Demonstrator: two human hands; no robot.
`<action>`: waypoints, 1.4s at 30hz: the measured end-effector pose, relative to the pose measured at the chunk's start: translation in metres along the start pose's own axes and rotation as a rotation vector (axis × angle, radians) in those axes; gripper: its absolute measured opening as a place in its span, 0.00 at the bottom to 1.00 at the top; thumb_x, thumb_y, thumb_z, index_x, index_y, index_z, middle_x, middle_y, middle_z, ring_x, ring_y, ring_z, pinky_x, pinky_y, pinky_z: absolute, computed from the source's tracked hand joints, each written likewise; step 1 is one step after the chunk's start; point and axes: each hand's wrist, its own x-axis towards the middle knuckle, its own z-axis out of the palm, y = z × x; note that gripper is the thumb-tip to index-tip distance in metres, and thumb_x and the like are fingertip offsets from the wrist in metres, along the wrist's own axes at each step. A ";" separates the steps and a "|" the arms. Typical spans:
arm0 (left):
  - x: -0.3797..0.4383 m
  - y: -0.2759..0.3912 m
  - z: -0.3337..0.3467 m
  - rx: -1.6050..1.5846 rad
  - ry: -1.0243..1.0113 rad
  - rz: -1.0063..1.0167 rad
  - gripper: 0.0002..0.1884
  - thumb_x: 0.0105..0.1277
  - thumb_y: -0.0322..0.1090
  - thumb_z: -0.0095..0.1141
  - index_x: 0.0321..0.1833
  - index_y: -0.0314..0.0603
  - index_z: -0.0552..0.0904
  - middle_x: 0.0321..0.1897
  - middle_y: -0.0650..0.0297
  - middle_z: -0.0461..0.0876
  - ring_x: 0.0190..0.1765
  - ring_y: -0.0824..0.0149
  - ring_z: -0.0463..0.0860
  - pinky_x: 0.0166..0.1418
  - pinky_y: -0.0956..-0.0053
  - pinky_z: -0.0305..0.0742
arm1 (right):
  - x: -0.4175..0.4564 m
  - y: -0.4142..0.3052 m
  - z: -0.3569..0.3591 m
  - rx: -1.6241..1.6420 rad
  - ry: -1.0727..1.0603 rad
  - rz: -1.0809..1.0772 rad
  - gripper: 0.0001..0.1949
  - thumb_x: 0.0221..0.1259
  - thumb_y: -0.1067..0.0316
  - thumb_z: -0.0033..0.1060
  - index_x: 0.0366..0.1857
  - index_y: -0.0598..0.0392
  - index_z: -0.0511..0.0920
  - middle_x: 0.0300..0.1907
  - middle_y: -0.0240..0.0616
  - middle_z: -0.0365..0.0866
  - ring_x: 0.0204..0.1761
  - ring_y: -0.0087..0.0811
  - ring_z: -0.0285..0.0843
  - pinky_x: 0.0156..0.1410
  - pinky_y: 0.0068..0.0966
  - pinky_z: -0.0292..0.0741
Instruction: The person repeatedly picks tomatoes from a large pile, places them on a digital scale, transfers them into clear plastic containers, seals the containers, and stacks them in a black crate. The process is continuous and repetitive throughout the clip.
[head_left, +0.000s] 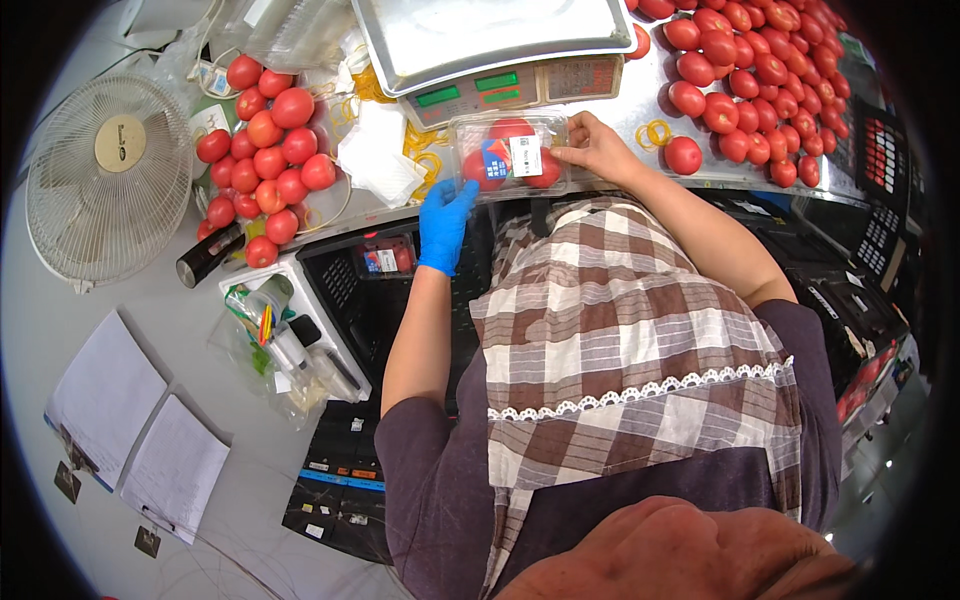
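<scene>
A clear plastic clamshell box of tomatoes (499, 169), with a printed label on its lid, is held between my two hands at the table's front edge, just before the scale. My left hand (444, 229), in a blue glove, grips its near left corner. Bare, my right hand (596, 150) holds the box's right side. Behind it stands a digital scale (517, 86) under a large metal tray (495, 30). Yellow rubber bands (425, 142) and a white paper towel (381, 154) lie left of the box.
Many tomatoes (757, 82) cover the right of the metal table; another pile (270, 157) lies at left near a fan (109, 180). Below, a black crate (345, 281) holds a packed tomato box (386, 259). A white foam box (349, 375) of pens and supplies stands beside it.
</scene>
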 end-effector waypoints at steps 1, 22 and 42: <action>-0.001 0.000 0.003 -0.037 0.009 0.000 0.25 0.66 0.40 0.71 0.58 0.33 0.78 0.46 0.59 0.84 0.43 0.68 0.84 0.48 0.74 0.81 | 0.002 0.000 0.000 0.080 -0.089 0.071 0.26 0.54 0.53 0.80 0.43 0.61 0.73 0.29 0.38 0.80 0.36 0.31 0.82 0.42 0.29 0.79; 0.048 0.055 0.035 0.172 -0.156 0.370 0.21 0.64 0.39 0.72 0.57 0.37 0.85 0.42 0.63 0.83 0.45 0.71 0.80 0.52 0.76 0.77 | -0.066 0.004 -0.071 -0.592 -0.174 0.165 0.14 0.54 0.65 0.68 0.44 0.57 0.82 0.43 0.49 0.87 0.46 0.45 0.86 0.51 0.39 0.80; -0.012 0.053 0.079 0.718 0.206 0.928 0.25 0.65 0.45 0.70 0.63 0.46 0.83 0.57 0.48 0.78 0.62 0.47 0.76 0.66 0.57 0.71 | -0.027 0.001 -0.104 -0.356 0.309 -0.061 0.08 0.65 0.66 0.66 0.38 0.59 0.80 0.28 0.39 0.80 0.30 0.33 0.80 0.36 0.31 0.75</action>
